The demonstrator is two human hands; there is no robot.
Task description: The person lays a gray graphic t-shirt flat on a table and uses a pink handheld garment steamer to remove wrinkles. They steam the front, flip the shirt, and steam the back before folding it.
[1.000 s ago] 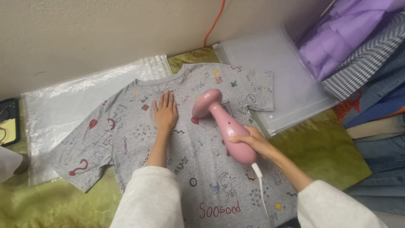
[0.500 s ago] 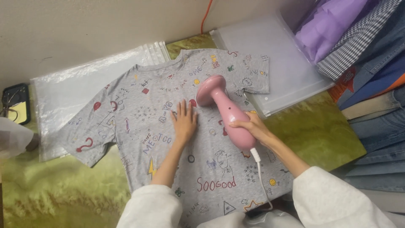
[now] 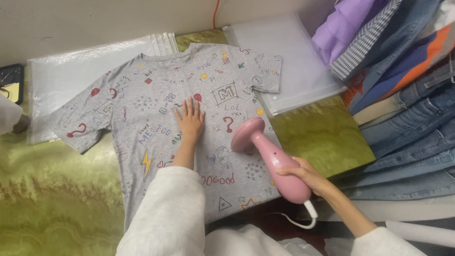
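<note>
A green marbled worktop (image 3: pixel 52 189) carries a grey short-sleeved T-shirt printed with coloured doodles (image 3: pixel 156 95), spread flat across its middle. At the right edge lies a stack of folded jeans and shirts (image 3: pixel 407 95). The right hand (image 3: pixel 310 176) is wrapped around a pink handheld garment steamer (image 3: pixel 270 156), its head near the shirt's lower right. The left hand (image 3: pixel 190 118) lies open, fingers spread, flat on the shirt's middle.

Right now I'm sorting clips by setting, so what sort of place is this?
Probably a home or small clothes-packing corner. A grey printed T-shirt lies flat on a green cloth, the right hand holds a pink steamer, and folded jeans and clear bags sit alongside.
</note>
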